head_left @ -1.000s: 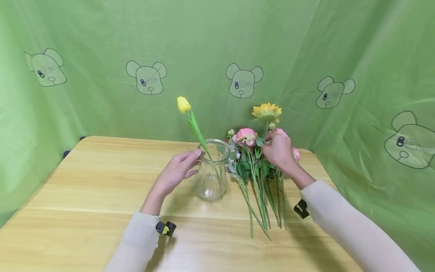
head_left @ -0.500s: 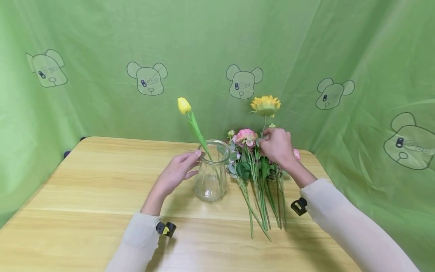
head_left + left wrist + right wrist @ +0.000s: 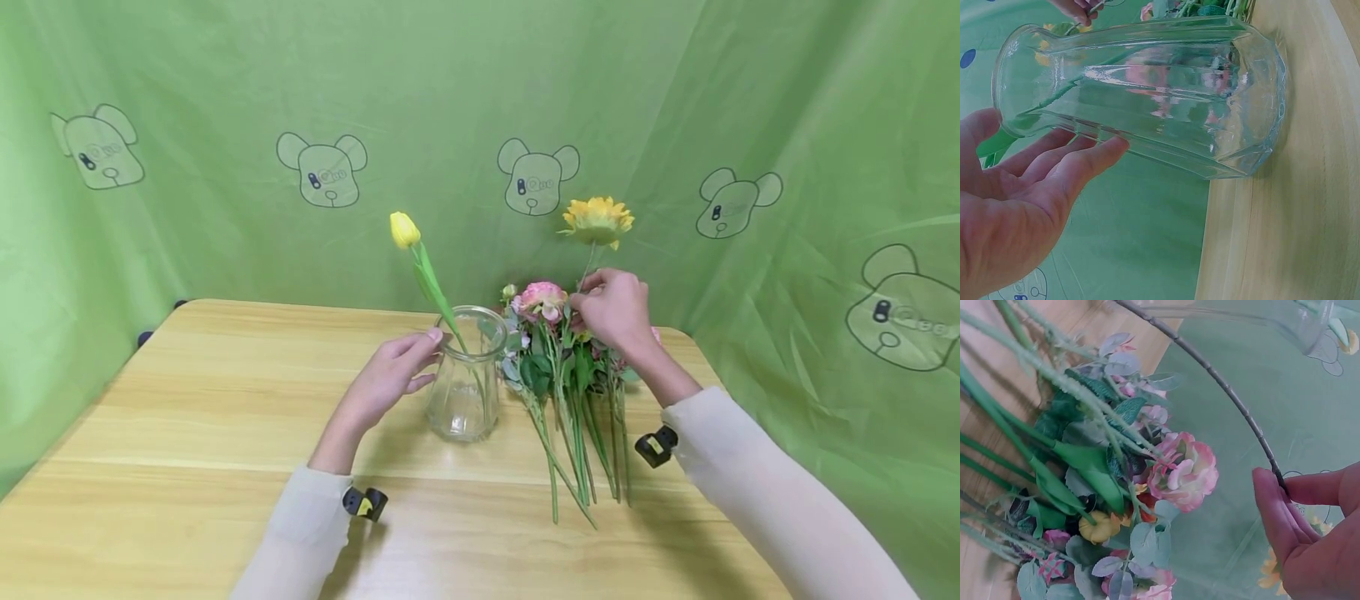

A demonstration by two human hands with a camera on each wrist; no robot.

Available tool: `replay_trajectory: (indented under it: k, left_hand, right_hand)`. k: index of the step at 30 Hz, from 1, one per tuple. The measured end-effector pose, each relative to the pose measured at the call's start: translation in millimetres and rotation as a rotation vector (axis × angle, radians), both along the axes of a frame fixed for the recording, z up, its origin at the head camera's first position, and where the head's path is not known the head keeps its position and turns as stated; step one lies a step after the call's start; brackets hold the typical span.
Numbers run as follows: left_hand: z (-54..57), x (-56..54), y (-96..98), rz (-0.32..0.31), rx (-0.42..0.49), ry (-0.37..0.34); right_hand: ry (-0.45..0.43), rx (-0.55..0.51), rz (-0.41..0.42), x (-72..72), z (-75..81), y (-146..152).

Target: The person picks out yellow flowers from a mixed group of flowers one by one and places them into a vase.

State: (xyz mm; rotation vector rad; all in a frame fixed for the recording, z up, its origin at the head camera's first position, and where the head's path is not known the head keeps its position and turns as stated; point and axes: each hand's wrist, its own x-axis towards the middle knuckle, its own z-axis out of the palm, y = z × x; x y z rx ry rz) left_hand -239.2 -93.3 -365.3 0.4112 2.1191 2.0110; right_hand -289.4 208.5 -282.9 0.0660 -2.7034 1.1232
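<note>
A clear glass vase (image 3: 462, 400) stands upright on the table. One yellow tulip (image 3: 405, 231) leans left inside it, its stem reaching down through the mouth. My left hand (image 3: 390, 372) rests against the vase's left side, thumb at the rim and fingers loosely extended along the neck, as the left wrist view also shows. Over the flower pile, my right hand (image 3: 617, 308) pinches the stem of a yellow sunflower (image 3: 597, 221) between thumb and fingers, its head raised above the others. In the right wrist view, that dark curved stem (image 3: 1222, 384) runs down from the fingertips.
Right of the vase lies a pile of artificial flowers, including a pink peony-like bloom (image 3: 543, 300), green leaves and several long stems (image 3: 577, 450) pointing toward the front. The wooden table (image 3: 225, 400) meets a green curtain (image 3: 435, 100) printed with bear faces behind it.
My right hand has lifted the sunflower a little higher out of the pile, its head now clear of the blooms below. My left hand, the vase and the tulip look unmoved.
</note>
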Motion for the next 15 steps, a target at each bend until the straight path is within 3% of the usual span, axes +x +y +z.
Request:
replay_trajectory:
  k: [11,15]
  left_hand:
    - [0.1,-0.5,-0.5,-0.001,0.004,0.000]
    - [-0.3,0.4,-0.4,-0.002,0.007,-0.002]
  right_hand:
    - [-0.122,-0.228,-0.004,2.6,10.8,-1.2]
    - [-0.126,-0.270,-0.006,2.0,13.2,0.0]
